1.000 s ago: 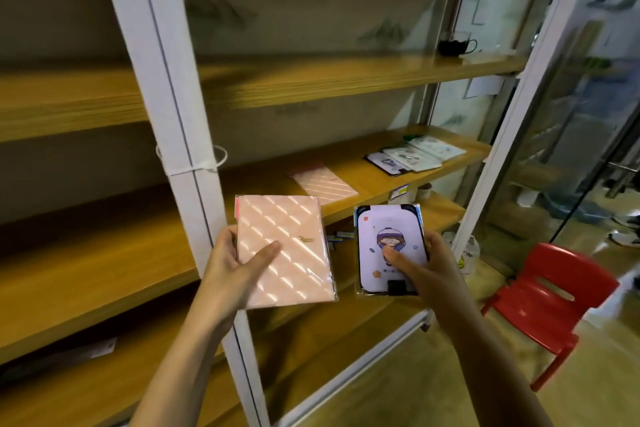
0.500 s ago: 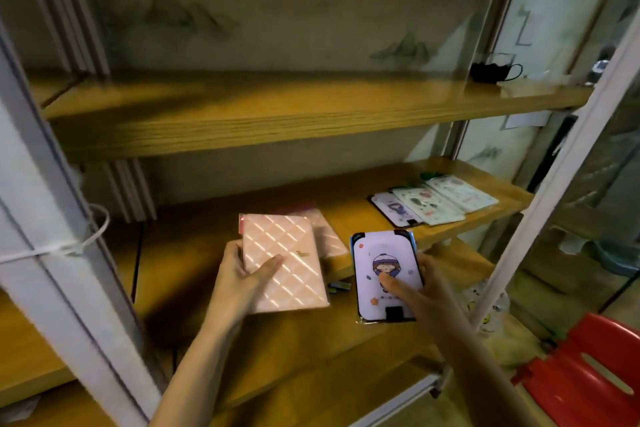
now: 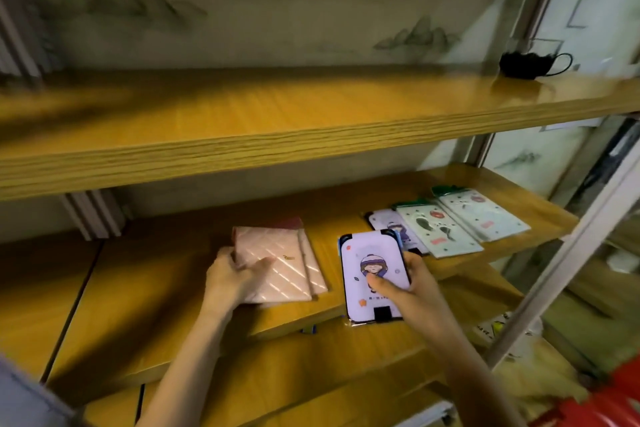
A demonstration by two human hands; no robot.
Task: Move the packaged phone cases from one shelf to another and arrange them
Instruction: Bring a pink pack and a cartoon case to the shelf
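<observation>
Left hand (image 3: 235, 279) gripping pink quilted case (image 3: 277, 265), laid atop a second pink case (image 3: 313, 265) on middle shelf (image 3: 156, 288). Right hand (image 3: 412, 291) clasping cartoon case (image 3: 372, 276); beyond those fingertips, three more packaged cases (image 3: 450, 224). Overhead, upper shelf (image 3: 242, 135) with black cup (image 3: 523, 64).

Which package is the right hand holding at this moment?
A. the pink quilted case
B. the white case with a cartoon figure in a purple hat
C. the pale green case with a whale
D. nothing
B: the right hand grips the cartoon-figure case with the thumb on its front, while the left hand rests on the pink quilted case on the shelf.
</observation>
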